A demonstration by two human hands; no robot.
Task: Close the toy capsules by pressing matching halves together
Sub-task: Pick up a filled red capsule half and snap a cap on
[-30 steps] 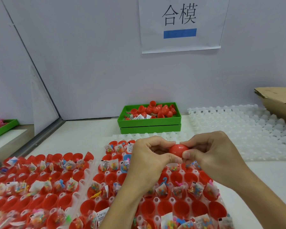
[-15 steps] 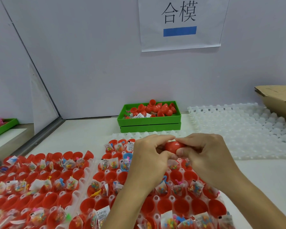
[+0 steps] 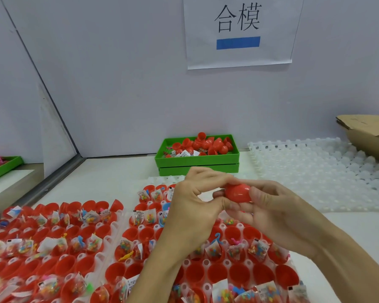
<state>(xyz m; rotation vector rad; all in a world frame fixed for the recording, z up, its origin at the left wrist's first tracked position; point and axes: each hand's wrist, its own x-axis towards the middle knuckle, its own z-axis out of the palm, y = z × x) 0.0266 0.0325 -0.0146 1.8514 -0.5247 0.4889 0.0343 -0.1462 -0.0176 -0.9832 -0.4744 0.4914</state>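
A single head-worn camera is looking forward and steeply down from just above the near edge of the bench (image 3: 118,171), sitting so close that both forearms are entering from the bottom of the frame and the left hand (image 3: 197,206) and right hand (image 3: 278,213) are meeting near the centre. It is facing the white back wall (image 3: 118,73) with its paper sign (image 3: 239,31), taking in the green tray (image 3: 197,159) at the bench's far edge. The wide lens is bending the side edges, so the left corner is probably a neighbouring station; no second view is sharing the scene.
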